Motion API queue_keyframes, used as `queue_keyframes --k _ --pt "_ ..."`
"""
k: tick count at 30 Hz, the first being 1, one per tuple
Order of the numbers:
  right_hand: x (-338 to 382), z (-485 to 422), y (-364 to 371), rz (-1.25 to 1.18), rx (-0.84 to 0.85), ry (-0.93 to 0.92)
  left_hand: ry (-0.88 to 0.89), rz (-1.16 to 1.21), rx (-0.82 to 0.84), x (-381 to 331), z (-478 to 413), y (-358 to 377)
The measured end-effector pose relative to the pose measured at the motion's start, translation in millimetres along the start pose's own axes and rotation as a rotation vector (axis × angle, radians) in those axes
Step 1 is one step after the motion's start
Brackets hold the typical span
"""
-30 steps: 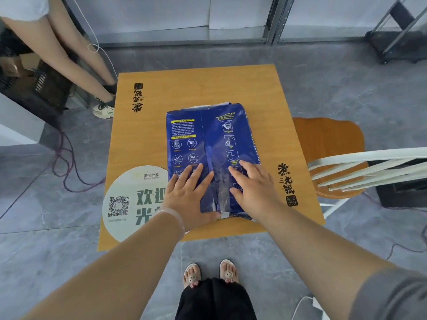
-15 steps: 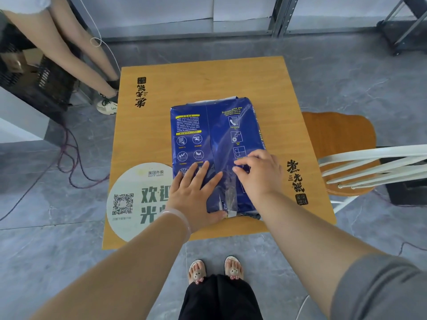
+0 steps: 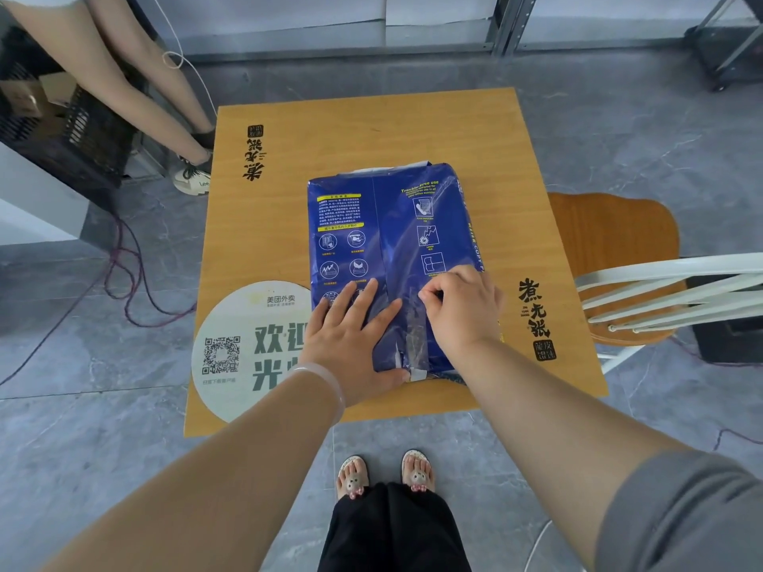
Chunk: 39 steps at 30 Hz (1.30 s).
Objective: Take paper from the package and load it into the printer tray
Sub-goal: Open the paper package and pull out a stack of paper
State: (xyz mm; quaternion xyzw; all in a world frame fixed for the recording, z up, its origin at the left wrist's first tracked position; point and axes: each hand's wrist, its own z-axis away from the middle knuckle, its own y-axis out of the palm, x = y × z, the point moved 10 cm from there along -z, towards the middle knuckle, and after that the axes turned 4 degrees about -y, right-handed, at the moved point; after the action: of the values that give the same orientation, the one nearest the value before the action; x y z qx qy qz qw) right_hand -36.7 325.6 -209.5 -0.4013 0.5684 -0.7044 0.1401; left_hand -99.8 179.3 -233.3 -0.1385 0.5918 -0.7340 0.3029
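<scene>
A blue paper package (image 3: 388, 225) lies flat on the square wooden table (image 3: 371, 130), its long seam facing up. My left hand (image 3: 351, 336) presses flat on the package's near left part, fingers spread. My right hand (image 3: 462, 311) rests on the near right part with its fingers curled, and the thumb and forefinger pinch the wrapper at the seam. A strip of clear tape runs along the seam between my hands. White paper shows at the package's far end. No printer is in view.
A round white QR sticker (image 3: 243, 344) covers the table's near left corner. A wooden chair (image 3: 611, 241) with white back slats stands to the right. Another person's legs (image 3: 136, 88), a black crate (image 3: 70, 130) and cables on the floor lie at the far left.
My right hand went from lying flat with fingers spread to curled, pinching the wrapper at the seam. My left hand stayed pressed on the package.
</scene>
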Motion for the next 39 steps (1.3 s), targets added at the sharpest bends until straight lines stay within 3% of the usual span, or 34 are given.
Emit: queue_keyframes --k 9,25,30,39 --pt "10 16 -14 -0.009 -0.042 -0.172 -0.011 0.011 0.003 0 -1 0" --pt "10 1 -14 0.061 0.044 -0.144 -0.007 0.013 0.015 0 0 0" --pt "4 -3 -13 -0.018 0.076 -0.076 -0.005 0.009 0.027 -1 0 -1" --pt "-4 -6 -6 -0.053 -0.001 0.016 0.000 0.028 0.026 2 1 3"
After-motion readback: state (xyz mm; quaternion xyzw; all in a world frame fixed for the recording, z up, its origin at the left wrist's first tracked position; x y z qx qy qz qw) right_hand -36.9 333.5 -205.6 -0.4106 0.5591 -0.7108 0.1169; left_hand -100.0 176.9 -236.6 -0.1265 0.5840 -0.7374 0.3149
